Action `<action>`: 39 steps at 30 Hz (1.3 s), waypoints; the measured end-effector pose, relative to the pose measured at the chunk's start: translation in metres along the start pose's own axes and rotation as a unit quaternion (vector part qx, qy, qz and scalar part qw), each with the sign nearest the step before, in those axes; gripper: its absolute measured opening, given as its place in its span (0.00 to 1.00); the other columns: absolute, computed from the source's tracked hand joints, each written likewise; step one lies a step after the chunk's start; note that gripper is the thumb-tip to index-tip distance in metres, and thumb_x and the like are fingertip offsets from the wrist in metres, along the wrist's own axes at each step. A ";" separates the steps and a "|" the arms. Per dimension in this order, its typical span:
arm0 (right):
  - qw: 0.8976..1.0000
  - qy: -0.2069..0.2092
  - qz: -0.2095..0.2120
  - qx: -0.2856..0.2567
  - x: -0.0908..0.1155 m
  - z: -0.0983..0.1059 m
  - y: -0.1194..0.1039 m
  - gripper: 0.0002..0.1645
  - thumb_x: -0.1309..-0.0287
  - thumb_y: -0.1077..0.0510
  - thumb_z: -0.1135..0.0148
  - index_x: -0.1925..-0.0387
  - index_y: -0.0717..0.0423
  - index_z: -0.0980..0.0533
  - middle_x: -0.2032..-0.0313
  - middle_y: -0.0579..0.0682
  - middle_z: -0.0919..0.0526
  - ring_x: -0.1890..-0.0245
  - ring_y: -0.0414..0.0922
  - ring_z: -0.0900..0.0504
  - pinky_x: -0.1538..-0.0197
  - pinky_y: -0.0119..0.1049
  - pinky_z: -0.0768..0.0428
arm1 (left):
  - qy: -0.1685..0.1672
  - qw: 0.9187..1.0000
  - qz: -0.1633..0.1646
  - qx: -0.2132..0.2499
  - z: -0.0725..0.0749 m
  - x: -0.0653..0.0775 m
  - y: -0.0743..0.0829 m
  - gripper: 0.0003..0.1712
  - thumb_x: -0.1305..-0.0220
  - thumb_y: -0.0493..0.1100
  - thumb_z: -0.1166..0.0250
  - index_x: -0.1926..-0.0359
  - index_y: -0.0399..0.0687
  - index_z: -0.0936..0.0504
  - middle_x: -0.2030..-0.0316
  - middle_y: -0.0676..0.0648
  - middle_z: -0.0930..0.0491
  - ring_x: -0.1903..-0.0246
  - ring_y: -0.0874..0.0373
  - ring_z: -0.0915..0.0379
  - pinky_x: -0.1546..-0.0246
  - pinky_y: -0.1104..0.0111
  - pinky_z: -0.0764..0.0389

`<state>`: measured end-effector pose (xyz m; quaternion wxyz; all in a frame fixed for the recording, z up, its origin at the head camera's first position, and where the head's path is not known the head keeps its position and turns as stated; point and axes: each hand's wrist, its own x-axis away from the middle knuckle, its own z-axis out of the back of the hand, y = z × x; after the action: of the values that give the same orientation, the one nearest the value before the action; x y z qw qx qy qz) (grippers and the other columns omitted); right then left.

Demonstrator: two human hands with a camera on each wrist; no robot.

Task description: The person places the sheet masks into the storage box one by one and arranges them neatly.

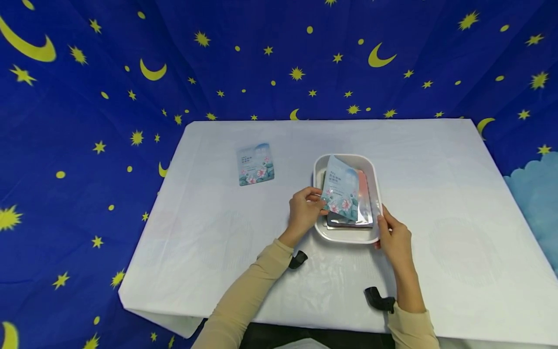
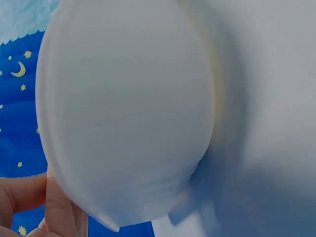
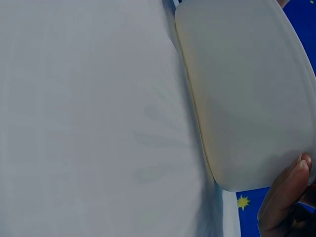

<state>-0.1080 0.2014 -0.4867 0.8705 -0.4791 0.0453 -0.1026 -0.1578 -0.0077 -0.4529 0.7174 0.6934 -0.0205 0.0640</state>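
Note:
A white plastic tub point(image 1: 348, 239) stands on the table with several flat sachets inside. On top lies a light-blue sachet point(image 1: 340, 186) printed with pink flowers, tilted over the others. My left hand point(image 1: 305, 211) reaches over the tub's left rim and pinches that sachet's lower left edge. My right hand point(image 1: 395, 237) grips the tub's right rim, thumb on top and fingers below the edge. Both wrist views mostly show the tub's outer wall point(image 2: 128, 108), with fingers point(image 3: 286, 195) at its rim. A matching light-blue sachet point(image 1: 256, 165) lies flat to the left of the tub.
Under the top sachet are a salmon-coloured sachet point(image 1: 363, 186) and a silvery one point(image 1: 365, 213). A white cloth covers the table point(image 1: 209, 271). Behind it hangs a blue curtain point(image 1: 244, 68) with yellow moons and stars.

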 end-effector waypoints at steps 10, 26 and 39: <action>1.000 0.000 -0.011 0.001 0.000 0.000 0.000 0.24 0.38 0.50 0.55 0.40 0.51 0.35 0.69 0.62 0.22 0.94 0.39 0.30 0.90 0.37 0.28 | 0.011 0.972 -0.130 -0.195 0.014 -0.001 0.003 0.15 0.53 0.42 0.31 0.63 0.40 0.17 0.78 0.47 0.21 0.84 0.63 0.25 0.82 0.77 0.25; 1.000 -0.003 0.002 0.009 -0.001 0.001 0.000 0.24 0.37 0.49 0.55 0.40 0.49 0.35 0.69 0.63 0.21 0.95 0.39 0.29 0.90 0.32 0.29 | 0.235 0.938 -0.012 -0.254 0.130 -0.058 0.012 0.25 0.50 0.47 0.34 0.49 0.47 0.24 0.59 0.38 0.27 0.65 0.48 0.30 0.65 0.58 0.30; 1.000 -0.002 0.000 0.008 0.002 0.003 -0.001 0.25 0.37 0.48 0.55 0.41 0.51 0.35 0.69 0.64 0.20 0.95 0.37 0.30 0.90 0.32 0.28 | 0.167 0.867 0.108 -0.457 0.159 -0.090 -0.014 0.36 0.51 0.56 0.35 0.50 0.33 0.30 0.50 0.31 0.40 0.49 0.38 0.42 0.57 0.52 0.30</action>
<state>-0.1061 0.2027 -0.4842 0.8745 -0.4724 0.0427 -0.1015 -0.2361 -0.1725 -0.4715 0.9353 0.2608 -0.0020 0.2390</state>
